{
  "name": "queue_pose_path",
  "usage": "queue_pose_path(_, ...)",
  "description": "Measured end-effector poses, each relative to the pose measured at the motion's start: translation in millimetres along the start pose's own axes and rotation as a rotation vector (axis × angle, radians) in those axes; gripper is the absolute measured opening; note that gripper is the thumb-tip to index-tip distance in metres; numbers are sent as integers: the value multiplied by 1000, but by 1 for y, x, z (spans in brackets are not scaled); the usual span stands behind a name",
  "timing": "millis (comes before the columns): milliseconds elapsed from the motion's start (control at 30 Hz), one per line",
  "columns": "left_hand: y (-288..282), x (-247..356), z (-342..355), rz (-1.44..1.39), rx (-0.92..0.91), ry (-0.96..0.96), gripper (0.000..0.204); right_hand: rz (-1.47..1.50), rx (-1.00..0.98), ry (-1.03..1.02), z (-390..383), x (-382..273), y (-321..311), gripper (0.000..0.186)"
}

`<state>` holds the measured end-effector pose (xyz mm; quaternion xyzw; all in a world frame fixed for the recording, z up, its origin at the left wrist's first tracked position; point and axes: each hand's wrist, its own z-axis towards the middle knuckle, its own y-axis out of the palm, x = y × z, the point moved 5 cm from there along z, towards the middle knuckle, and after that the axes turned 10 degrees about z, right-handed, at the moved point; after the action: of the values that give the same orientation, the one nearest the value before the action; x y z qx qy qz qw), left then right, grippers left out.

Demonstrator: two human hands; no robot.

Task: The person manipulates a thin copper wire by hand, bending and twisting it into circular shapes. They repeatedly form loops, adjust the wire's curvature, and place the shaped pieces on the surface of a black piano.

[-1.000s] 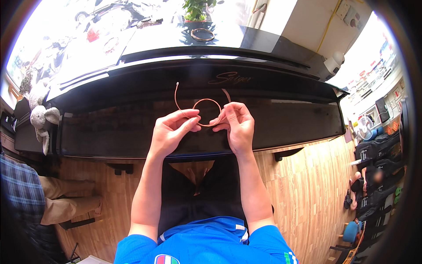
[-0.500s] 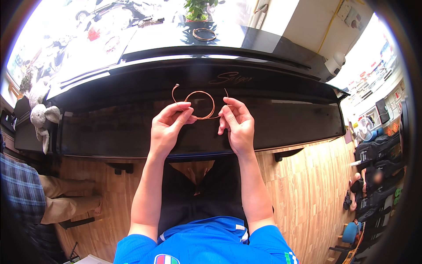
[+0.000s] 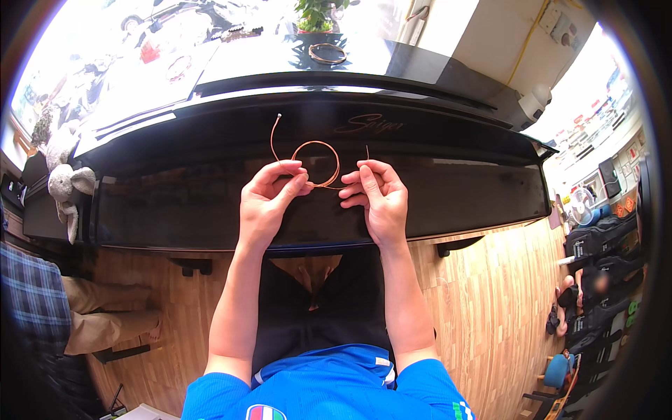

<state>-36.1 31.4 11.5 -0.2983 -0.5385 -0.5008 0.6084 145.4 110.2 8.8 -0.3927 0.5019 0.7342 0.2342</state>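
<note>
A thin copper-coloured string, coiled into a loop with a small pale bead at its left tip, is held above a black piano. My left hand pinches the loop's lower left side between thumb and fingertips. From that pinch the beaded end rises in a curve. My right hand grips the other end of the string between thumb and forefinger. The thin tip sticks up above those fingers. Other right fingers are spread toward the loop, and a short stretch of string runs between the hands.
Another coiled string lies on the piano top near a potted plant. A grey plush toy hangs at the piano's left end. A person in a plaid shirt is at the left. Black bags line the right side.
The beaded end stands higher and straighter above my left hand. My right hand has shifted slightly right, its fingers more spread, and the loop sits a little higher.
</note>
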Motion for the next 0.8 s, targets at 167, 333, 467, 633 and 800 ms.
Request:
queue_pose_path(167,2,0,0,4,-40,-9,32,50,1,3,0,-1,3,16)
queue_pose_path(333,4,2,-1,15,-68,2,36,-42,-69,-20,1,6,-3,14)
queue_pose_path(467,3,3,-1,0,-79,27,41,18,-54,16,0,1,2,11)
queue_pose_path(633,2,7,-1,1,-31,35,48,62,-88,3,-1,-1,3,11)
queue_pose_path(800,1,7,-1,3,13,58,52,115,-118,-32,-1,-3,5,14)
